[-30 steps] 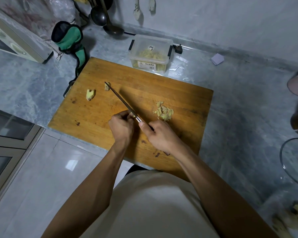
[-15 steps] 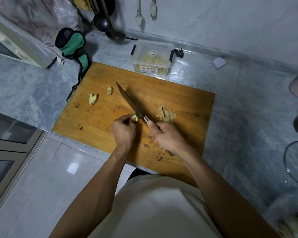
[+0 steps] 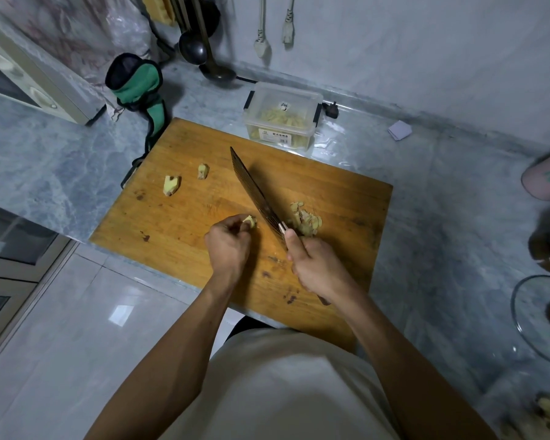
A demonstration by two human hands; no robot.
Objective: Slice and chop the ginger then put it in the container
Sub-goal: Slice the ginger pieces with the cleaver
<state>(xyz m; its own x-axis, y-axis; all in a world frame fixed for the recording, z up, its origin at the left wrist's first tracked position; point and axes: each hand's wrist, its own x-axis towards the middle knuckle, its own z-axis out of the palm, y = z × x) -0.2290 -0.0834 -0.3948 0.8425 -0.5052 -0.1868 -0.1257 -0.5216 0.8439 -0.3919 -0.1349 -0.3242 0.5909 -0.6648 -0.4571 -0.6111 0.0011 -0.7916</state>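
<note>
Left hand (image 3: 227, 246) pinches a ginger piece (image 3: 249, 221) on the cutting board (image 3: 172, 223); right hand (image 3: 315, 265) holds the knife (image 3: 254, 192) in a firm grip beside the ginger slices (image 3: 305, 217)

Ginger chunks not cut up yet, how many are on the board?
3: two lie loose at the board's far left, and one is pinched in the left hand. The hand may hide more.

Worn wooden board (image 3: 178, 223), clear plastic container (image 3: 281, 117).
</note>
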